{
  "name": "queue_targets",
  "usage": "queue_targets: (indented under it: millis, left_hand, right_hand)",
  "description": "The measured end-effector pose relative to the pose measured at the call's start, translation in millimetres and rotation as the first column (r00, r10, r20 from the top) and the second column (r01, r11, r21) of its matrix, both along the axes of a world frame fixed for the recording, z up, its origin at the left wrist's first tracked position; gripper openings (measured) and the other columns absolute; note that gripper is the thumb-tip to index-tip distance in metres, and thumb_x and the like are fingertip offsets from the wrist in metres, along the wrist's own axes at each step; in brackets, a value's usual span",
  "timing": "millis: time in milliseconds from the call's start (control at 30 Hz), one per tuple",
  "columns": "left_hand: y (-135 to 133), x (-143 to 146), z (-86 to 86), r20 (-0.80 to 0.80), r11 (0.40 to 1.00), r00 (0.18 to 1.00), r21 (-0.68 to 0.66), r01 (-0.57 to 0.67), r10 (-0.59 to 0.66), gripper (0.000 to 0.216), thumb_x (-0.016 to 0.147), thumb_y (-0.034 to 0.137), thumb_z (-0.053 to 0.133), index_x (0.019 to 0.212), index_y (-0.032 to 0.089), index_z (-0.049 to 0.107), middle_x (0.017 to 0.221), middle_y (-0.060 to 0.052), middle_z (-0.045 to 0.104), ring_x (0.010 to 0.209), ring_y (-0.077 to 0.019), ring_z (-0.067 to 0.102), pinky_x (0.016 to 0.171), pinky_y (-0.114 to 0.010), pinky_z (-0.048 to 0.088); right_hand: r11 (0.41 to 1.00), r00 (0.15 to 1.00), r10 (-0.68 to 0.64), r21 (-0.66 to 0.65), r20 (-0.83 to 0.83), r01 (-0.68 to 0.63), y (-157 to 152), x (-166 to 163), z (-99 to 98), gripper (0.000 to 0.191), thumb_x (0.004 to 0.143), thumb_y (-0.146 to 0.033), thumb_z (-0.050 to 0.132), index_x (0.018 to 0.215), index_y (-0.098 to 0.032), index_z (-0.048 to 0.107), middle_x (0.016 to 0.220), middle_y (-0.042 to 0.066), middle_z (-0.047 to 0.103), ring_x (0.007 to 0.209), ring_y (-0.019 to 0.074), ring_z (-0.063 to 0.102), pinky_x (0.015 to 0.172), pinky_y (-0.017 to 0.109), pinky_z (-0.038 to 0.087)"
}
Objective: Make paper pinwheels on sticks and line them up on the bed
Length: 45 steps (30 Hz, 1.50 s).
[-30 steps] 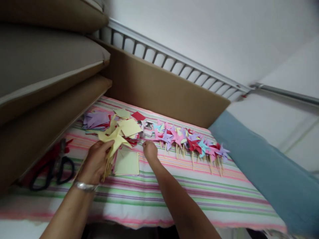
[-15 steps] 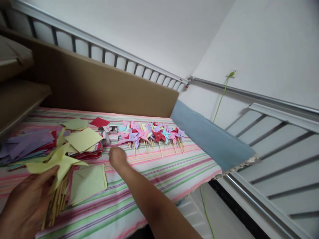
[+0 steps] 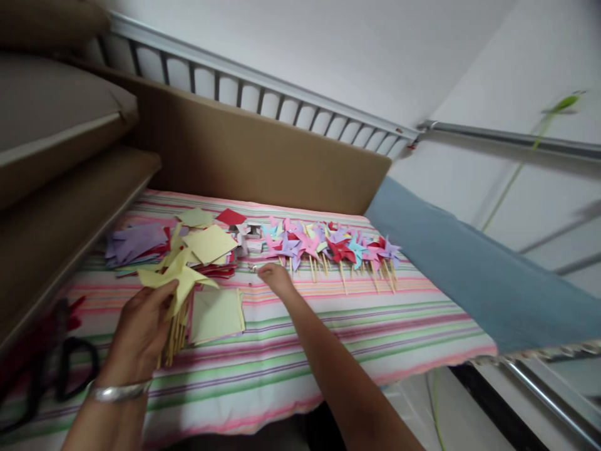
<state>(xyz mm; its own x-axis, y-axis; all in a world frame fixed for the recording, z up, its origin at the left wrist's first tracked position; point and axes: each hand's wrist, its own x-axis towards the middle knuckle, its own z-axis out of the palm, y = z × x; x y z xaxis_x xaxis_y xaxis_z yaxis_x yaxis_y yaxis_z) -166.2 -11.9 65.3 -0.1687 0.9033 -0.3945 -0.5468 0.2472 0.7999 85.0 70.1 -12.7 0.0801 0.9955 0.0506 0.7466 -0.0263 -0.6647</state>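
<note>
My left hand (image 3: 143,322) has a yellow paper pinwheel (image 3: 181,275) pinched between thumb and fingers, just above some wooden sticks (image 3: 174,341). My right hand (image 3: 277,279) is down on the striped cloth (image 3: 375,338), right by some tiny shiny bits (image 3: 254,268) — can't tell if the fingertips have one. Pale green squares (image 3: 216,313) sit between my hands, and a row of colorful pinwheels (image 3: 328,244) lies off to the right.

Probably a home, judging by the striped cloth (image 3: 413,335), fringed blue cover (image 3: 451,263) and railing (image 3: 263,79).
</note>
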Motion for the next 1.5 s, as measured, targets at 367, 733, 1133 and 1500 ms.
queue_targets:
  millis: [367, 733, 1133, 1500]
  left_hand:
    - [2, 1, -2.3, 0.041, 0.996, 0.999, 0.088, -0.027, 0.024, 0.017, 0.055, 0.018, 0.07, 0.069, 0.015, 0.062, 0.054, 0.002, 0.064, 0.042, -0.0122, 0.055, 0.04, -0.021, 0.042]
    - [-1, 14, 6.4, 0.038, 0.996, 0.999, 0.093, -0.005, 0.001, 0.02, 0.056, 0.017, 0.069, 0.075, 0.014, 0.065, 0.048, 0.003, 0.061, 0.034, -0.0097, 0.048, 0.043, -0.023, 0.041]
    - [1, 22, 4.0, 0.03, 0.995, 0.999, 0.088, 0.039, -0.041, 0.029, 0.054, 0.018, 0.071, 0.081, 0.013, 0.065, 0.056, 0.001, 0.065, 0.047, -0.0132, 0.058, 0.051, -0.023, 0.047]
    - [-2, 22, 7.0, -0.005, 0.998, 0.999, 0.046, 0.033, -0.032, 0.024, 0.054, 0.018, 0.07, 0.076, 0.013, 0.065, 0.047, 0.003, 0.061, 0.041, -0.0131, 0.055, 0.045, -0.023, 0.043]
  right_hand:
    - [0.988, 0.995, 0.032, 0.149, 0.093, -0.046, -45, -4, -10.7, 0.017, 0.08, -0.021, 0.054, 0.086, -0.021, 0.07, 0.089, 0.004, 0.065, 0.082, 0.016, 0.061, 0.073, 0.025, 0.046]
    - [0.99, 0.964, 0.118, 0.049, 0.238, -0.134, -21, -20, -11.4, 0.023, 0.077, -0.01, 0.048, 0.079, -0.016, 0.07, 0.085, 0.011, 0.067, 0.084, 0.0215, 0.059, 0.074, 0.03, 0.041]
    - [0.989, 0.986, 0.15, -0.007, 0.069, -0.15, -4, 10, 3.9, 0.023, 0.075, -0.013, 0.051, 0.081, -0.022, 0.071, 0.081, 0.002, 0.071, 0.076, 0.0174, 0.065, 0.068, 0.027, 0.048]
    - [0.967, 0.953, 0.187, 0.13, 0.238, -0.222, -49, -10, -8.4, 0.024, 0.082, -0.012, 0.048, 0.091, -0.019, 0.07, 0.092, 0.009, 0.065, 0.093, 0.0217, 0.054, 0.085, 0.032, 0.041]
